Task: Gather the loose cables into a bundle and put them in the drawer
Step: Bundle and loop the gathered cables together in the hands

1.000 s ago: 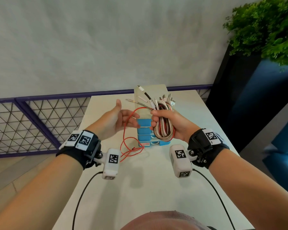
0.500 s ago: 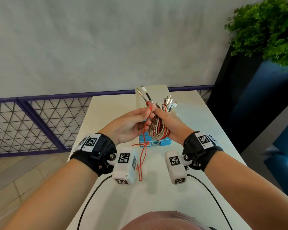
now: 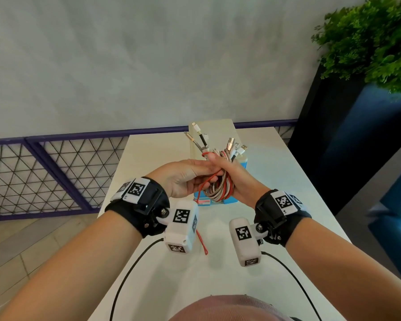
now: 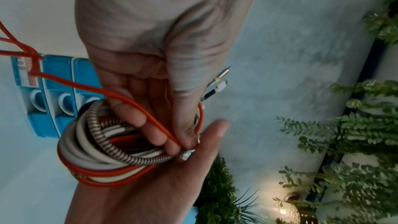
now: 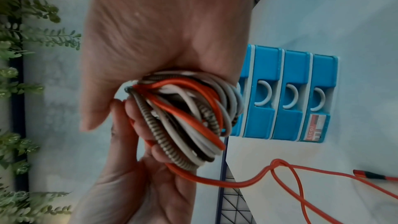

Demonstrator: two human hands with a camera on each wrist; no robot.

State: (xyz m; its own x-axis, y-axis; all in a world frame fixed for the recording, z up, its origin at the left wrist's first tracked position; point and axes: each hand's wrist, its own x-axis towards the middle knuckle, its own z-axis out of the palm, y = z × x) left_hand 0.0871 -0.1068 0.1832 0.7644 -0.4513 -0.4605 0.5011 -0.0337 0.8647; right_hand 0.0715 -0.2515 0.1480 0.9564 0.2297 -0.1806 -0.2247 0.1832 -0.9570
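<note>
My right hand [image 3: 239,184] grips a coiled bundle of white, braided and red cables [image 3: 218,192], held above the table in front of the blue drawer unit [image 3: 242,164]. Plug ends [image 3: 232,144] fan out above my right thumb. My left hand [image 3: 195,174] lies against the bundle, thumb and fingers pinching a loose red cable [image 4: 120,94] onto it. The red cable's tail [image 3: 200,239] hangs down beside my left wrist camera. In the right wrist view the bundle [image 5: 187,118] fills my right palm [image 5: 150,40]. All the drawers [image 5: 290,67] look closed.
The white table [image 3: 287,181] carries the drawer unit with a beige top [image 3: 218,127] near its far edge. A purple mesh railing [image 3: 56,158] runs behind and to the left. A dark planter with a green plant [image 3: 368,38] stands at the right.
My left hand went from open beside the bundle to pinching the red cable against it. The red cable's slack has lifted off the table. Both hands have drawn together.
</note>
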